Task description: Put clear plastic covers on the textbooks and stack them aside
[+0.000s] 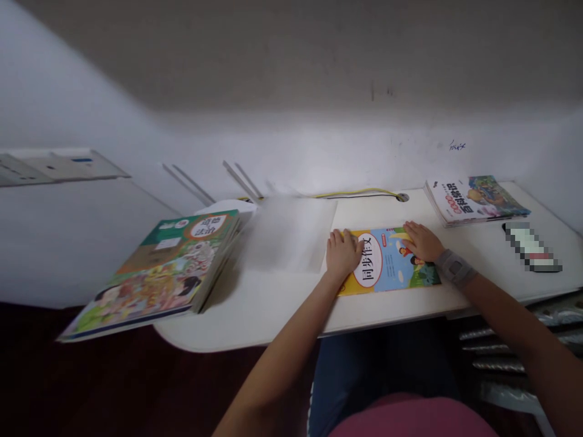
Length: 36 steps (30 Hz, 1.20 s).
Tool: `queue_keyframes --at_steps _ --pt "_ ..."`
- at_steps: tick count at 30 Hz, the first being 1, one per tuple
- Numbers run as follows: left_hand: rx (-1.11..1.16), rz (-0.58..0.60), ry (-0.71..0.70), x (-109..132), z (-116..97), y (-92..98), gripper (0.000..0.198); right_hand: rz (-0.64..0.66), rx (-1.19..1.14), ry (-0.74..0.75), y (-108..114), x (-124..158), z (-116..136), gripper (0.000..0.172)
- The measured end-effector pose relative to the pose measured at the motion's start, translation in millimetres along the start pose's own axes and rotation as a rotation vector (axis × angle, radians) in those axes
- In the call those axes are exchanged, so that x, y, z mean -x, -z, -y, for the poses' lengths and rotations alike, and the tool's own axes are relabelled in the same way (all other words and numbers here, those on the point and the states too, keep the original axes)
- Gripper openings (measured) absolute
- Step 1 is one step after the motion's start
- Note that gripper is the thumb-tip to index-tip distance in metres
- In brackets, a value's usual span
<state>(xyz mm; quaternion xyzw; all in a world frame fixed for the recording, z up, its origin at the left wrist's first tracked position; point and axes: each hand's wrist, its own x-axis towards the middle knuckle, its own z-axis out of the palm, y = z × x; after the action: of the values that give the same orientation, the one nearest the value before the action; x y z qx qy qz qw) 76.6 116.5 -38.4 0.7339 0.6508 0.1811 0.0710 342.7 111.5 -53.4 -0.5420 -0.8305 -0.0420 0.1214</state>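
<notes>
A yellow and blue book (392, 273) with a cartoon cover lies shut on the white desk in front of me. My left hand (345, 252) rests on its left end, palm down, the fingers stretched over the cover's edge. On its upper right part lies my right hand (424, 243), also flat with fingers extended; a grey band is around that wrist. Neither hand grips anything. Just left of the book, a pale translucent sheet (289, 237) lies on the desk, its left side blurred.
A stack of books (168, 261) with a green and orange cover juts past the desk's left edge. At the back right sits another pile of books (478, 200). A phone (531, 247), its screen pixelated, lies nearer me. A yellow cable (359, 191) runs along the wall.
</notes>
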Motion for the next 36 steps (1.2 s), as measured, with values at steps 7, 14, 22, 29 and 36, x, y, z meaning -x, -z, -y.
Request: queue_keyframes --at_steps 7,14,22,29,36 --pt "0.6 -0.013 0.16 -17.5 13.7 20.9 0.05 -0.043 -0.027 -0.041 -0.5 -5.4 5.7 0.048" --pt "0.964 0.29 0.136 -46.2 23.6 43.7 0.055 -0.1 -0.115 -0.035 1.3 -6.5 3.7 0.044" --pt "1.113 0.304 0.189 -49.9 32.6 41.8 0.038 -0.088 -0.332 -0.009 34.6 -17.3 -16.3 0.034" --pt "1.101 0.258 0.208 -44.6 32.4 43.9 0.042 -0.067 -0.514 -0.145 67.7 -9.3 -35.2 0.034" --pt "0.785 0.207 0.256 -49.2 29.3 38.7 0.033 -0.137 -0.449 -0.468 38.3 -20.9 -29.7 0.05"
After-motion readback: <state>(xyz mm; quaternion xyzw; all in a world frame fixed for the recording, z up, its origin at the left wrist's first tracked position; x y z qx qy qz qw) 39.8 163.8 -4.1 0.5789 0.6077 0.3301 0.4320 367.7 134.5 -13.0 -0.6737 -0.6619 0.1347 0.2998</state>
